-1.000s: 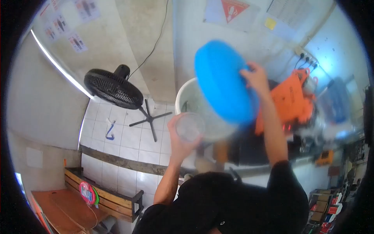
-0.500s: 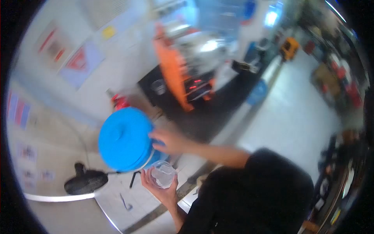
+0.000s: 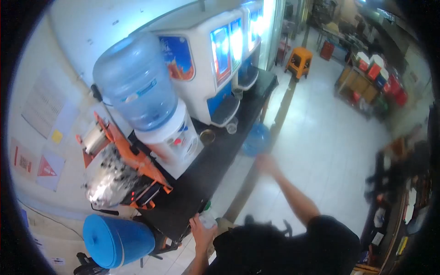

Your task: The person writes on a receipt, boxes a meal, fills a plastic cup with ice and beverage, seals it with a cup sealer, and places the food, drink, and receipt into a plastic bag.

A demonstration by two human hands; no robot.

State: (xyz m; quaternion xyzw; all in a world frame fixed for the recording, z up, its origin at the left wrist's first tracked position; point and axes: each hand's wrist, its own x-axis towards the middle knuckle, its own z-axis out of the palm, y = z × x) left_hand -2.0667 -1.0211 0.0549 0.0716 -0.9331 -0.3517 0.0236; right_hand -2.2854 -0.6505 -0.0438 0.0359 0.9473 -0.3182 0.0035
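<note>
My left hand (image 3: pixel 201 230) is wrapped round a clear plastic cup (image 3: pixel 207 220), close to the front edge of the dark counter (image 3: pixel 183 201). Out ahead of my body, my right hand (image 3: pixel 266 164) is blurred by motion, so its fingers cannot be made out. Just beyond it a blue water bottle (image 3: pixel 256 139) is on the floor. The blue bucket (image 3: pixel 133 238) stands at the lower left with its blue lid (image 3: pixel 97 240) on top.
Along the counter are an orange machine (image 3: pixel 133 158), a water dispenser (image 3: pixel 176 144) bearing a large bottle (image 3: pixel 137 87), and white drink machines (image 3: pixel 197 59). An orange stool (image 3: pixel 300 62) and shelves with boxes (image 3: pixel 366 82) stand farther off.
The view has swung right along the counter. The blue lid, earlier held up in my right hand, now covers the bucket. My right hand has left it; the cup stays in my left hand.
</note>
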